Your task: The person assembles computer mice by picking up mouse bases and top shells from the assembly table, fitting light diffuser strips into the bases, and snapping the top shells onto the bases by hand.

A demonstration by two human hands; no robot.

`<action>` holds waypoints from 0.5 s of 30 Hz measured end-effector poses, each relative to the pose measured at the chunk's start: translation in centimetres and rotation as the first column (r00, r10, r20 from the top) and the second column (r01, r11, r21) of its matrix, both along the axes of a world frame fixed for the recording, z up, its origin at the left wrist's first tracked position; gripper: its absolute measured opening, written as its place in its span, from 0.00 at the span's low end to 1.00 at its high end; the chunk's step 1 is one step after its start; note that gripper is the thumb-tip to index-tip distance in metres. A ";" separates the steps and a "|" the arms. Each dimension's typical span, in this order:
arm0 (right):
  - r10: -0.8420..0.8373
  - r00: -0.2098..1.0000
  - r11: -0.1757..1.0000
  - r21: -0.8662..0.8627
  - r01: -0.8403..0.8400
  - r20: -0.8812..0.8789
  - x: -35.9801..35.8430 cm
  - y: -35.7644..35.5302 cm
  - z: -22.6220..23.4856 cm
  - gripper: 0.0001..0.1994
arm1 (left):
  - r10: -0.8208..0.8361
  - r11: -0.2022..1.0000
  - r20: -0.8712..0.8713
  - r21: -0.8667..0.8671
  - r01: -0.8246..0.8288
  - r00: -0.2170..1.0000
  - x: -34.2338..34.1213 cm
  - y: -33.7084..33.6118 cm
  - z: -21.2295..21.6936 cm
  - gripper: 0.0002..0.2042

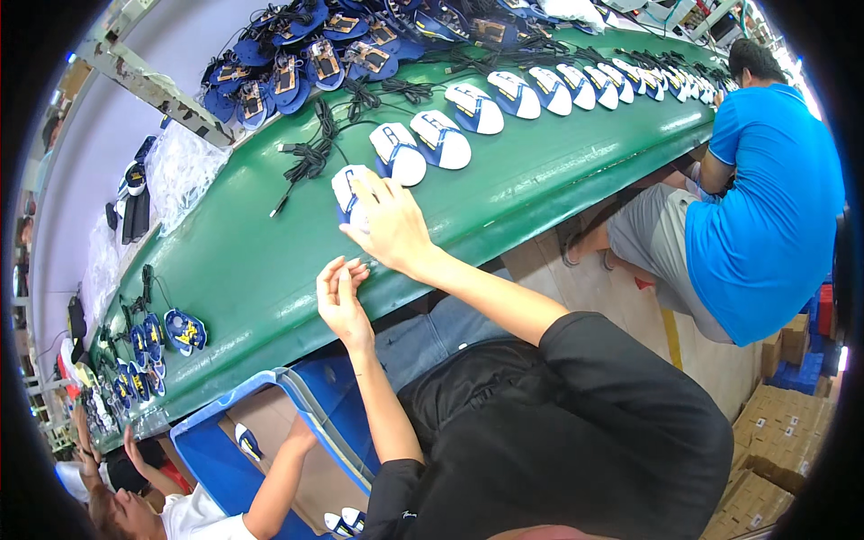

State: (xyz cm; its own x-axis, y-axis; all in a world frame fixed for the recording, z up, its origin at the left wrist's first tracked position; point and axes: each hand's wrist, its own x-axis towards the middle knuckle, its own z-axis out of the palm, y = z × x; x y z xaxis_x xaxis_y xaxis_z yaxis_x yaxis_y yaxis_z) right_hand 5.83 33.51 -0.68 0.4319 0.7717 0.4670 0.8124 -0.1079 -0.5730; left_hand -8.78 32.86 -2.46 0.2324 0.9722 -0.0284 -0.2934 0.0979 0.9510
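My right hand (393, 227) reaches over the green belt and grips a white and blue computer mouse (346, 187), its fingers over the top and covering part of it. Lower and to the left, my left hand (342, 304) hangs at the belt's near edge with its fingers curled in. Whatever those fingers hold, if anything, is too small to make out. Just beyond my right hand lie two more mice, a near one (397, 153) and another (440, 139), with dark cables trailing behind them.
The green belt (261, 261) curves across. A row of mice (549, 88) runs to the right; opened blue mouse shells (310, 67) are heaped behind. A person in blue (765, 198) sits at right. At lower left, another person's arm (281, 477) reaches into a blue bin (211, 441).
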 end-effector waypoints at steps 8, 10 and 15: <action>0.101 0.979 0.994 0.051 -0.093 -0.176 6.2 0.2 1.8 0.24 | -0.001 0.998 -0.090 0.069 0.007 0.996 0.1 -0.2 -0.2 0.10; -0.043 0.996 0.979 0.195 0.059 -0.084 12.9 1.0 1.3 0.17 | 0.002 0.998 -0.104 0.069 0.005 0.995 0.0 -0.4 -0.1 0.10; -0.500 0.751 0.848 0.070 0.525 0.431 34.7 2.2 2.8 0.27 | -0.025 0.992 -0.210 0.114 0.050 0.977 0.5 -0.6 0.5 0.09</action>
State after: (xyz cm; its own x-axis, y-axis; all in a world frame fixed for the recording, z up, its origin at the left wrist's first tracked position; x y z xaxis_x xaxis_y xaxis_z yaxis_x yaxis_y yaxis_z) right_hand 40.50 35.73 2.07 0.5419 0.5196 0.6605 0.7833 -0.5970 -0.1730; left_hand -8.25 32.23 -1.94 0.2695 0.9624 0.0343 -0.0861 -0.0113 0.9962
